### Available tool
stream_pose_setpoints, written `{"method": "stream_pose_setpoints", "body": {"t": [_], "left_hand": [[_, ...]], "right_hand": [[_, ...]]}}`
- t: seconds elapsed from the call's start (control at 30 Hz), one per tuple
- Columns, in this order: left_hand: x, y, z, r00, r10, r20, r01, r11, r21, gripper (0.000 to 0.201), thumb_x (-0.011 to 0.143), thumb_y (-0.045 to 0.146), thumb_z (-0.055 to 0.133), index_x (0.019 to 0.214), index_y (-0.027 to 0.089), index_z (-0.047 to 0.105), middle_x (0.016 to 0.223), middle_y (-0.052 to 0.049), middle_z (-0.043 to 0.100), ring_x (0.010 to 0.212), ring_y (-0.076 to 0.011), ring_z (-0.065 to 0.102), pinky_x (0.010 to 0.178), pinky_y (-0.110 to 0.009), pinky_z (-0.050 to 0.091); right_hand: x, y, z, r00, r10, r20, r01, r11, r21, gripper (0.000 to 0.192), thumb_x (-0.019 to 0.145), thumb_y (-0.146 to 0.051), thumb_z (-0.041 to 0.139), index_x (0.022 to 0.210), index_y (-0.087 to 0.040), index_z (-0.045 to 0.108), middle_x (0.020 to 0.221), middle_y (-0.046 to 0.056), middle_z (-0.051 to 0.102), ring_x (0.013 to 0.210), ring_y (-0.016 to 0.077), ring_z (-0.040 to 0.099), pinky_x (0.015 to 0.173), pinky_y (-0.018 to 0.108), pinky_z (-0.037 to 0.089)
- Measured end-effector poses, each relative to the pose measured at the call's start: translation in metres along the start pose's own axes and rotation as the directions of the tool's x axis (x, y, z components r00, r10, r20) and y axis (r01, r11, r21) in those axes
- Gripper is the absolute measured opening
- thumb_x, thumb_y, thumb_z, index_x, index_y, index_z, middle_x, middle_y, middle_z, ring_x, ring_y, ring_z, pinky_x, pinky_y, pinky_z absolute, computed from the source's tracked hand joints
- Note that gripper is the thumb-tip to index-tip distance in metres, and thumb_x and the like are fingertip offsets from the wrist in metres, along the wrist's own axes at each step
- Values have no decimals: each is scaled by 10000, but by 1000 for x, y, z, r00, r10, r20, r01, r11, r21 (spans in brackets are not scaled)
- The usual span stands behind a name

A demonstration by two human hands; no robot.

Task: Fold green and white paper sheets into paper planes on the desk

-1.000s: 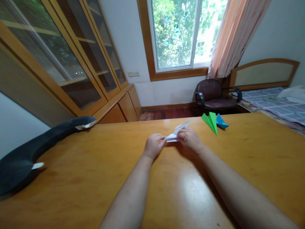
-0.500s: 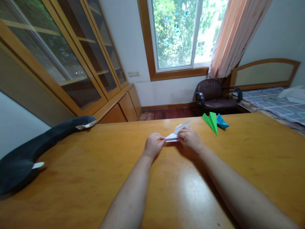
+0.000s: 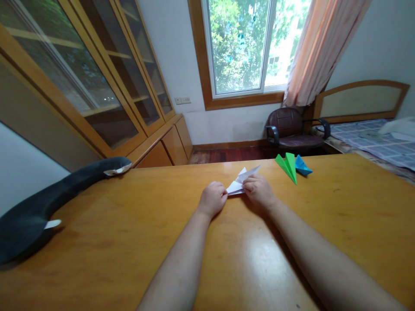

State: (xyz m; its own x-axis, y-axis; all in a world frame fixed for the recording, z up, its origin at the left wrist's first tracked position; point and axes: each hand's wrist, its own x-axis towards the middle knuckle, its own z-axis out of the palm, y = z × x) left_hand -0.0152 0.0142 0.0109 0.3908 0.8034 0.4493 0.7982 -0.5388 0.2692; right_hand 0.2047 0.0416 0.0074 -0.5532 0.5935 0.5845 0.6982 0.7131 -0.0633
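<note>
Fingers: both sets curled in and pinching the white folded paper (image 3: 240,183) from its two sides; my left fingers (image 3: 222,196) close on its near left corner, my right fingers (image 3: 249,188) press on its right edge
Left hand: my left hand (image 3: 213,201) sits knuckles up, low over the bench (image 3: 97,242), just left of the paper; the fingertips themselves are tucked under and I cannot see them
Right hand: my right hand (image 3: 260,191) sits just right of the paper, fist-like, thumb side toward the sheet; the two hands are near each other with only the paper between them
White paper: folded to a pointed shape; its tip rises and points away from me toward the right; its near end lies between my hands at the middle of the bench, toward the far edge
Green paper plane (image 3: 287,166): on the bench to the right of my right hand, apart from it, near the far edge; nose pointing toward me
Blue folded paper (image 3: 302,166): just beside the green one on its right, touching or nearly so; I cannot tell which
Dark plush toy (image 3: 48,203): long and black with white patches, lying along the left end of the bench, well apart from my hands
Beyond the bench: brown armchair (image 3: 289,128) under the window (image 3: 241,45); glass-door cabinet (image 3: 97,86) on the left; bed (image 3: 372,138) on the right
</note>
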Motion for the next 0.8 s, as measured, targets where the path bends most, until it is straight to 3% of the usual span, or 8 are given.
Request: {"method": "stream_pose_setpoints", "body": {"t": [0.33,0.6,0.8], "left_hand": [[2,8,7,973,45,225,-66,994,84,166,761,107,558,664,181,671,751,-42,658,740,-170,563,701,-276,427],[-1,8,2,968,-38,250,22,998,66,137,827,248,592,789,200,715,795,-37,673,746,-166,587,670,-258,420],[0,12,3,977,25,214,-45,995,90,203,888,330,571,820,221,729,820,-37,677,789,-168,594,711,-265,426]], "right_hand": [[-7,1,13,998,-11,57,10,1000,18,262,818,-77,570,619,-186,702,717,44,703,715,167,533,706,280,400],[-9,0,13,1000,-7,25,7,1000,-22,279,836,-95,563,608,-191,692,729,42,702,732,176,531,716,295,394],[-9,-3,11,1000,-13,-5,12,1000,-26,244,855,-143,586,647,-195,702,756,40,707,765,177,538,733,304,377]]}}
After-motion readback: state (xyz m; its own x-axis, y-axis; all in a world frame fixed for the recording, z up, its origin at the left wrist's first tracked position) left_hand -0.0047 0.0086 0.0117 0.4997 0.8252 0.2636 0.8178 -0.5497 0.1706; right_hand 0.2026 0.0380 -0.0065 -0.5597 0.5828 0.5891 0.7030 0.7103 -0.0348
